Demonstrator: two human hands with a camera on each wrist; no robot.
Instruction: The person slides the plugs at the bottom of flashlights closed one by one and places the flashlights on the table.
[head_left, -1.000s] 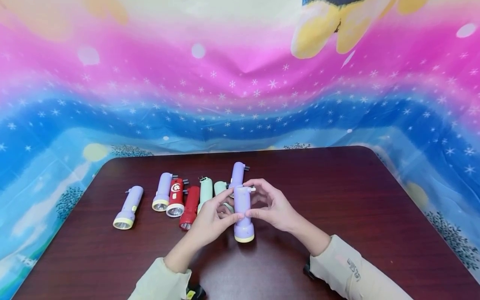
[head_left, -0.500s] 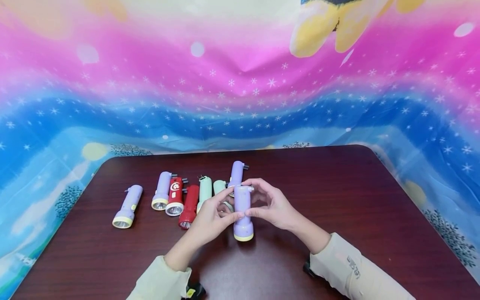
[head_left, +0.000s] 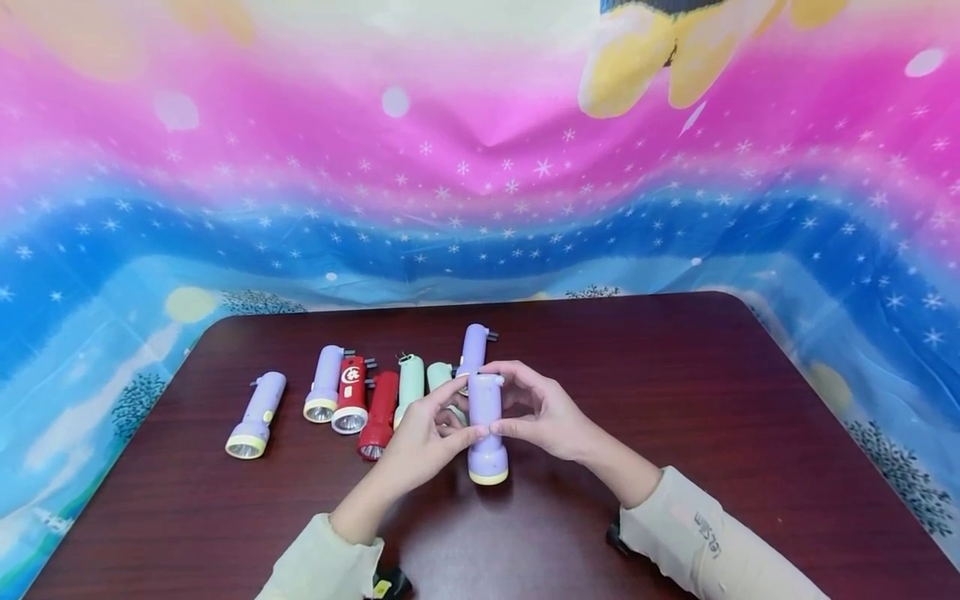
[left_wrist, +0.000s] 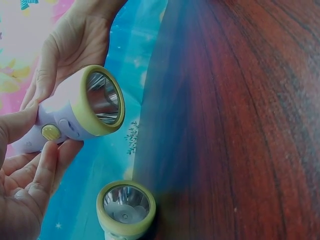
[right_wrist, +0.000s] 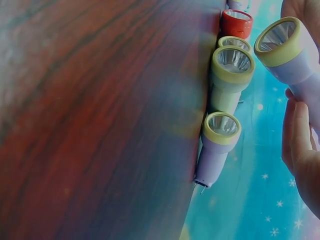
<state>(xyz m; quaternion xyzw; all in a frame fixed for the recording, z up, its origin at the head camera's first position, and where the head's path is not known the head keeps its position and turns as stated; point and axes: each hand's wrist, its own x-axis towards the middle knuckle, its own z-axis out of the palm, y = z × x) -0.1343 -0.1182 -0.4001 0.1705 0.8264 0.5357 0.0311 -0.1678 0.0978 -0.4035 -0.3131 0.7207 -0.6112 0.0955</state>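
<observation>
Both hands hold a purple flashlight (head_left: 486, 408) with a pale yellow rim, its lamp end towards me. My left hand (head_left: 423, 437) grips it from the left and my right hand (head_left: 551, 417) from the right, thumb tips nearly meeting on its near side. In the left wrist view, a yellow switch (left_wrist: 51, 132) faces the left fingers, and the reflector (left_wrist: 104, 97) shows unlit. At the flashlight's top, the right fingers are beside a short pale stub (head_left: 498, 379). The right wrist view shows the yellow rim (right_wrist: 295, 42) raised beside the standing flashlights.
Behind the hands are another purple flashlight (head_left: 475, 343) and two light green ones (head_left: 411, 379), partly hidden. Leftward come a red flashlight (head_left: 381, 408), a red one with a white pattern (head_left: 352, 379) and a purple one (head_left: 327, 375). One more purple flashlight (head_left: 262, 408) lies apart on the dark table (head_left: 675, 375).
The plug prongs sticking out at the held flashlight's top right show shorter now, and the right fingers there have shifted slightly. Otherwise both hands and the flashlight keep their place.
</observation>
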